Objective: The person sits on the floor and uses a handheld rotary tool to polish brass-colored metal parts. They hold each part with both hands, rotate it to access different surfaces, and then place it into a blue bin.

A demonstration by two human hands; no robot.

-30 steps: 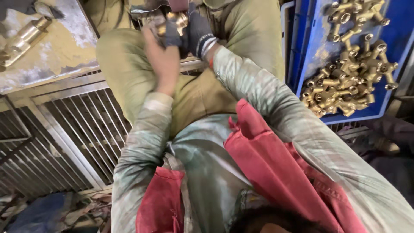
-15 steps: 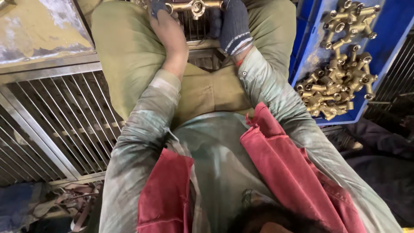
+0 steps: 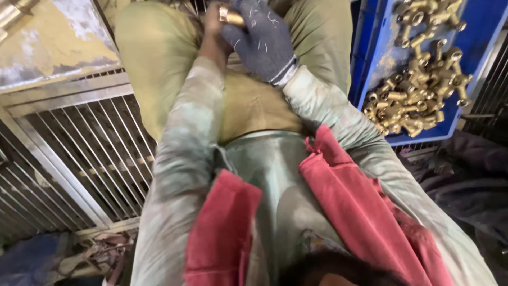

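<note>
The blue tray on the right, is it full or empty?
Partly full: brass fittings heaped in the blue tray, bare floor showing.

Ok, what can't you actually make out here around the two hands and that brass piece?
Head view only:
- Brass fitting: mostly covered by the gloved right hand and cut off by the top edge, so its shape is unclear.
- Left hand: fingers run off the top edge; its grip cannot be judged.
- Blue tray: cropped at the top; the piled fittings are too tangled to count.

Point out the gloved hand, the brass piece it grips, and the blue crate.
right hand [image 3: 263, 42], head view, back of the grey glove
brass fitting [image 3: 230, 16], head view, exposed end
blue crate [image 3: 370, 50], head view, left wall
</note>
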